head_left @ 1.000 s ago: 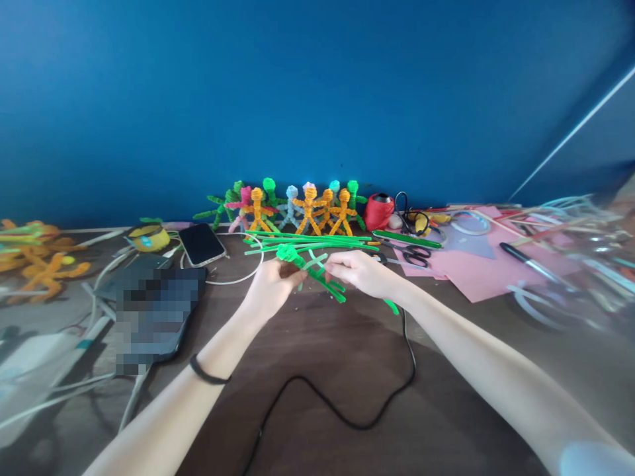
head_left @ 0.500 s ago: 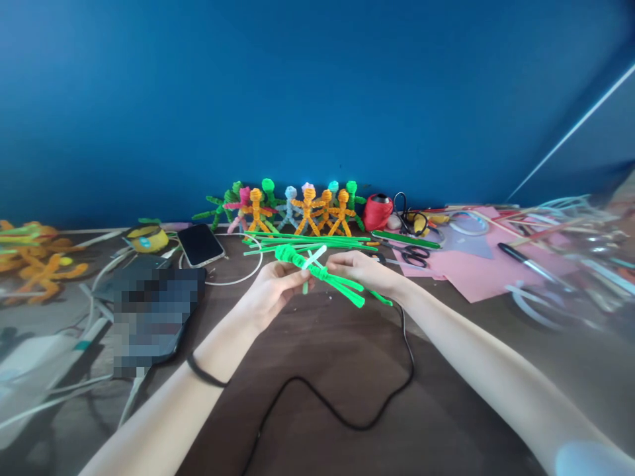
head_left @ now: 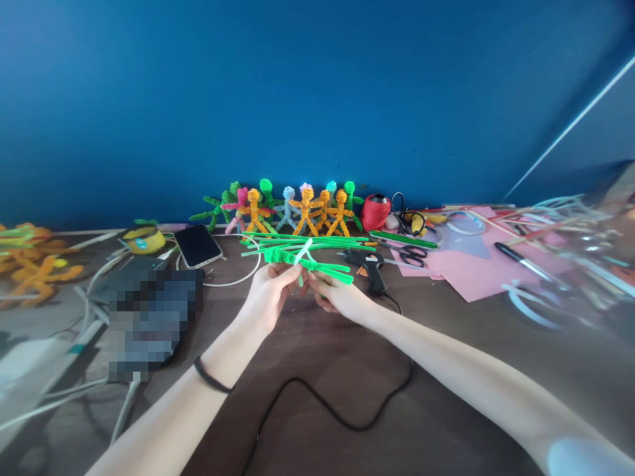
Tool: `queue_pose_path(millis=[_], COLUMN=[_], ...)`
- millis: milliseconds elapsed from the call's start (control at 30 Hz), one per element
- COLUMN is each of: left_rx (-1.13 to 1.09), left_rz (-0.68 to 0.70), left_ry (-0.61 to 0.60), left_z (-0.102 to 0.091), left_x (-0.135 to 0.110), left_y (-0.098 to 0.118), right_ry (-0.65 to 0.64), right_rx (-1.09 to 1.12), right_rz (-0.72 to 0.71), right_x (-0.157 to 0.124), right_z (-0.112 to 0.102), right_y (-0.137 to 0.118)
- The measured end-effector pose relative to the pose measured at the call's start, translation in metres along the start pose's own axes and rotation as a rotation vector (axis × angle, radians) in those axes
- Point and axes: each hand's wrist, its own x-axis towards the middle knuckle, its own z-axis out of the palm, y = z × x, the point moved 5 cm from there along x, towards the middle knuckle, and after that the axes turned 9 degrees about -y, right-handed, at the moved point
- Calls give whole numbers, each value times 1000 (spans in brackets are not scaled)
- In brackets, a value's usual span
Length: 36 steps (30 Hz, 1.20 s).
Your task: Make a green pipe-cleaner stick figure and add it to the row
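**Coiled at one end, bare at the other**

Here we are, both of my hands up in the middle of the dark table (head_left: 307, 360), and the green pipe-cleaner piece (head_left: 278, 256) is right there between them, held slantwise at the fingertips. My left hand (head_left: 276, 285) has thumb and fingers closed on it, just where a pale strip (head_left: 303, 252) crosses the body. My right hand (head_left: 333, 295) is nearly closed too, fingertips drawn together on the piece, close beside the left; exactly which strand they pinch is hidden from me.

Now the score! The left stretch is wound in thick coils, so that much looks done. Out to the right, the straight stems (head_left: 341, 270) run bare, and the pale strip pokes out uncoiled. Judging by the standing orange figure (head_left: 307, 210) behind, its limbs coiled all along, I'd call the limbs here the part left: roughly halfway, I reckon.

Loose green pipe cleaners (head_left: 342, 242) lie just beyond the hands, and the hot glue gun (head_left: 373, 266) rests near the right hand, untouched, with the scissors (head_left: 414, 255) beside it.
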Motion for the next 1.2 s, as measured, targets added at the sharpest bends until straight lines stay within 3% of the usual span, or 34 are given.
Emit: queue_pose_path(millis=[167, 300, 433, 567, 800, 967, 1200], left_rx=[122, 360, 609, 714, 581, 427, 126], left_rz=[59, 52, 41, 40, -30, -109, -84], left_ry=[138, 217, 213, 195, 63, -42, -82], left_z=[-7, -14, -13, -13, -10, -2, 6], left_x=[-1, -2, -3, -3, 3, 2, 0], left_y=[1, 5, 13, 15, 11, 7, 8], right_ry=[42, 46, 6, -15, 22, 11, -167], right_rx=[-261, -466, -581, -653, -643, -555, -222], right_rz=[17, -15, -37, -24, -90, -108, 7], right_x=[-7, -11, -16, -21, -20, -15, -6], right_z=[8, 7, 1, -11, -36, -46, -39], right_y=[-13, -25, -35, -44, -54, -47, -20])
